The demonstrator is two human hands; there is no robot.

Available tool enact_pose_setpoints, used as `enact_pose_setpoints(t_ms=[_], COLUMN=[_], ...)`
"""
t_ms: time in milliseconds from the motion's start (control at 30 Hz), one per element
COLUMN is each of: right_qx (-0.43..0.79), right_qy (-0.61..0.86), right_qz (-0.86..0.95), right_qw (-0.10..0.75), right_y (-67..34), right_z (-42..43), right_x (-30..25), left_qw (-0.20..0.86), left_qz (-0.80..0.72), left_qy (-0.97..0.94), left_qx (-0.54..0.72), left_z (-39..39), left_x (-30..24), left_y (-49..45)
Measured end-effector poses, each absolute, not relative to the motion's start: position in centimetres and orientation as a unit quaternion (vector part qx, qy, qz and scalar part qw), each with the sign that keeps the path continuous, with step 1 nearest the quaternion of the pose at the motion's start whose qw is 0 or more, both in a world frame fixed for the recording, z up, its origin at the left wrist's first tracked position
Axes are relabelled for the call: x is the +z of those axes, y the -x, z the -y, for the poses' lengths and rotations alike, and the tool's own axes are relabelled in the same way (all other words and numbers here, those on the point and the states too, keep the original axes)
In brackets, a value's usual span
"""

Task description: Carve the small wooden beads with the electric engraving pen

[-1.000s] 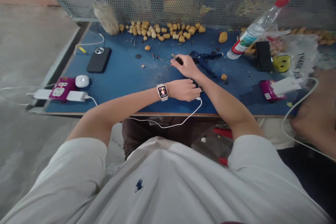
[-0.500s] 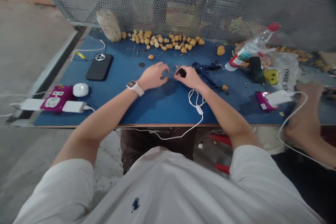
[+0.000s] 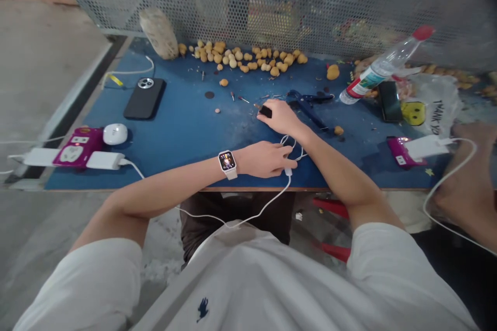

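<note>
So what's the right hand [image 3: 279,118] got there, anyone?

— Narrow pinch on a small black tool [image 3: 266,111], fingers closed right around it. It sits about mid-worktop [image 3: 182,137], a bit right of centre, with blue pliers [image 3: 306,108] just beside it on the right.

Which way's it pointing?

— Hard to say, since most of it's buried in the fingers. Looks like the long axis lies roughly left-right, slightly angled, with a thin tip poking out far-left toward the scattered little bits [image 3: 236,97].

And the left hand [image 3: 266,159]?

— Lying close to the worktop's near edge, curled by loops of white cable [image 3: 289,147]. Can't tell if that grip is actually holding the cable or just resting against it.

What could go wrong?

— I'd watch that cable. If the loops snag on the pliers or get dragged over the edge, they could tug at the hands. And a pinch that small could let the tool slip, knocking those loose bits around.
</note>
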State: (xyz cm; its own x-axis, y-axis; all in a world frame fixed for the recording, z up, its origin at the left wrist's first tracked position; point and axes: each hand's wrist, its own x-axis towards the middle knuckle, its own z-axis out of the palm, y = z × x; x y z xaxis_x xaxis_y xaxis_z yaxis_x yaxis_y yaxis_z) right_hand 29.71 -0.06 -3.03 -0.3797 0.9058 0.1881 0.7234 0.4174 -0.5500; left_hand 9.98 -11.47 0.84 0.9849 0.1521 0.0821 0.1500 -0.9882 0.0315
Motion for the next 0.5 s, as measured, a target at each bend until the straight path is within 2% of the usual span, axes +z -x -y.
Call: enact_pose_setpoints(t_ms=[300, 500], right_qx=[0.175, 0.211], right_qy=[0.524, 0.524], right_qz=[0.816, 0.798], right_qw=[0.171, 0.207], right_y=[-29.5, -30.1], right_z=[0.6, 1.0], right_x=[-1.5, -1.4], left_qw=[0.026, -0.027], left_qz=[-0.161, -0.291], left_qy=[-0.987, -0.955], left_qx=[0.007, -0.057], left_z=[10.8, 7.8], left_x=[2.9, 5.3], left_y=[-5.6, 1.1])
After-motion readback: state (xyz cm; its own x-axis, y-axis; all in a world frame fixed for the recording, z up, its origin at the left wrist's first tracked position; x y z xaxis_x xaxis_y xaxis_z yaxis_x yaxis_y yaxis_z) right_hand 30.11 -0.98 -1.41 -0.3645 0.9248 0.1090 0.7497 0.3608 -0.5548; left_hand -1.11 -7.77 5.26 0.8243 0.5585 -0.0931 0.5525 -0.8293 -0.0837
